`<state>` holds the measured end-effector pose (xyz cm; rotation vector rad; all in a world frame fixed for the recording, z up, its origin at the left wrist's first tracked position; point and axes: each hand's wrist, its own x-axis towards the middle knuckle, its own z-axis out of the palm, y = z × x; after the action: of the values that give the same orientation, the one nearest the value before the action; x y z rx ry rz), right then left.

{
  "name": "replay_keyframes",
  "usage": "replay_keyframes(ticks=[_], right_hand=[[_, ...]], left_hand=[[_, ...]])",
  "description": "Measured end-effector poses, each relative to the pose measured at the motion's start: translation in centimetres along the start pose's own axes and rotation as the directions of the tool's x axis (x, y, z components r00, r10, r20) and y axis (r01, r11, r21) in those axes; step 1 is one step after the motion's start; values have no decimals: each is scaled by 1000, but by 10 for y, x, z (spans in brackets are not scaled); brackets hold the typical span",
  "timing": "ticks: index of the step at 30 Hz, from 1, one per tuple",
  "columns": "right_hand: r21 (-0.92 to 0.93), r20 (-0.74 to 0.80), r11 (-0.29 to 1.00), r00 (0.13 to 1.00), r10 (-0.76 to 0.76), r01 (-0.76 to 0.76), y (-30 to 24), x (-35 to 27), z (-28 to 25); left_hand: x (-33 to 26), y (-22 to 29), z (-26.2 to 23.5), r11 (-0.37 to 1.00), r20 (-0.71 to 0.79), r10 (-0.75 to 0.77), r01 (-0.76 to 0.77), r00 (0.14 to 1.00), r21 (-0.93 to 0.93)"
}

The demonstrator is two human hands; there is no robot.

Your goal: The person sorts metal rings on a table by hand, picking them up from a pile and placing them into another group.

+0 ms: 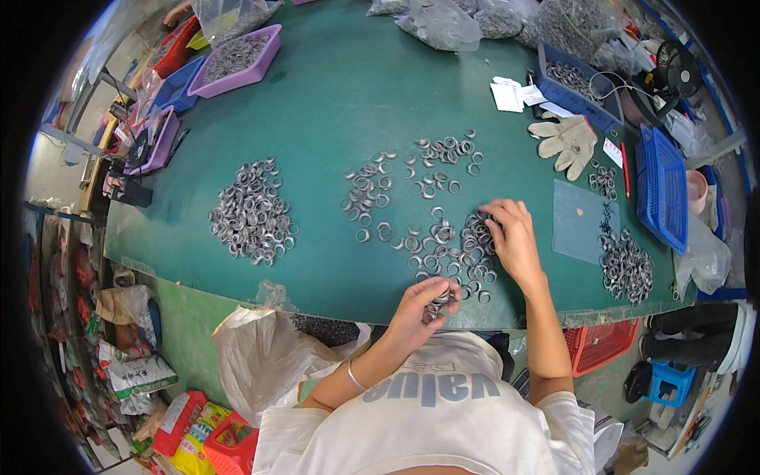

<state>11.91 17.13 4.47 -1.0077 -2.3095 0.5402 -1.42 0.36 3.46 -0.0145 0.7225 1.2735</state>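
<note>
Close to the table's front edge, my left hand curls around several grey metal rings. My right hand reaches over the right side of a loose pile of rings, its bent fingertips touching some of them; whether it pinches one is hidden. More rings lie spread out just beyond, in one group to the left and another farther back. A dense heap of rings sits at the left of the green table, and a smaller heap lies at the right.
At the right lie a work glove, a clear plastic sheet, a red pencil and blue baskets. A pink tray of parts stands back left. Filled plastic bags line the far edge. A small fan is at far right.
</note>
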Motion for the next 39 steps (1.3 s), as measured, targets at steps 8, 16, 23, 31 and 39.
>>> replay_keyframes(ticks=[8, 16, 23, 31, 39], right_hand=[[680, 205, 609, 904, 376, -408, 4, -19, 2], [722, 662, -400, 733, 158, -565, -23, -55, -1], [761, 246, 573, 952, 180, -305, -41, -68, 2], [397, -41, 916, 996, 84, -61, -34, -42, -12], [-96, -9, 995, 1000, 11, -12, -6, -23, 12]], left_hand=[[0, -3, 3, 999, -115, 44, -41, 992, 32], [4, -4, 7, 996, -69, 83, -82, 994, 16], [1, 1, 15, 1000, -145, -13, 17, 989, 22], [2, 0, 2, 994, -59, -35, 41, 998, 99], [-8, -2, 12, 813, -14, 287, -236, 958, 532]])
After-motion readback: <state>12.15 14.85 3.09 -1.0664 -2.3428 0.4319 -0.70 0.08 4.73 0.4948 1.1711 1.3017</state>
